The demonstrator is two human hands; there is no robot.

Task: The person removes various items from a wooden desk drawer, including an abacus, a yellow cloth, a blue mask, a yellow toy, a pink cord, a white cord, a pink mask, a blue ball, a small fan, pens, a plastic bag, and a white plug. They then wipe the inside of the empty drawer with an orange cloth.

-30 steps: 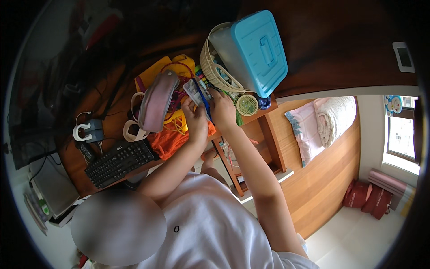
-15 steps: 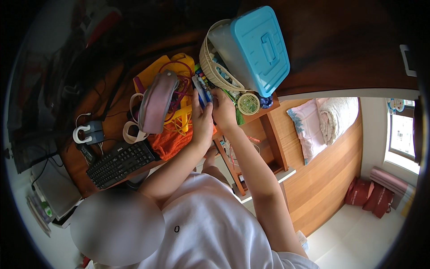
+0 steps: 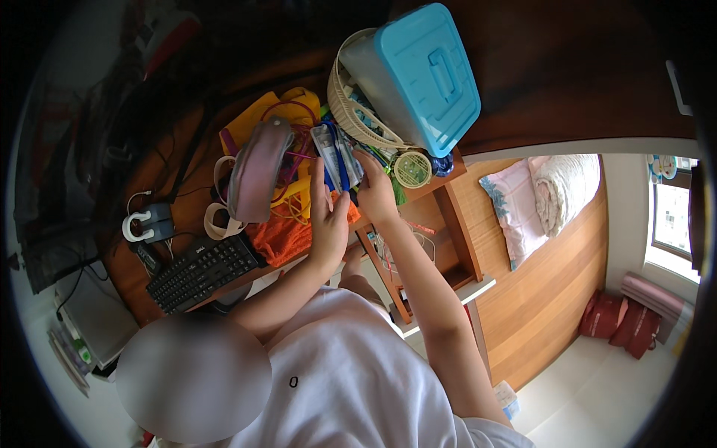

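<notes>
Over the cluttered desk I have a blue-and-clear bundle (image 3: 340, 158) of long, slim pieces, whose exact kind I cannot make out. My left hand (image 3: 328, 222) is at its left side and lower end, fingers fairly straight and thumb against it. Gripping the right edge is my right hand (image 3: 376, 196), with bent fingers. Left of the bundle lies a pinkish-mauve pouch (image 3: 260, 172) with a pale strap. Yellow-orange cloth (image 3: 299, 98) and tangled cords are behind it, and a bright orange knitted cloth (image 3: 280, 239) sits below, near my left wrist.
A cream woven basket (image 3: 340, 104) holds a clear box with a blue lid (image 3: 437, 75). Beside it stand a round green lattice cup (image 3: 412, 169) and an open drawer (image 3: 448, 239) with cables. A black keyboard (image 3: 202, 272) is at left; folded bedding (image 3: 564, 194) lies far right.
My hands have moved slightly apart. The bundle between them has spread wider, showing more of its clear and blue pieces. My left fingers have straightened.
</notes>
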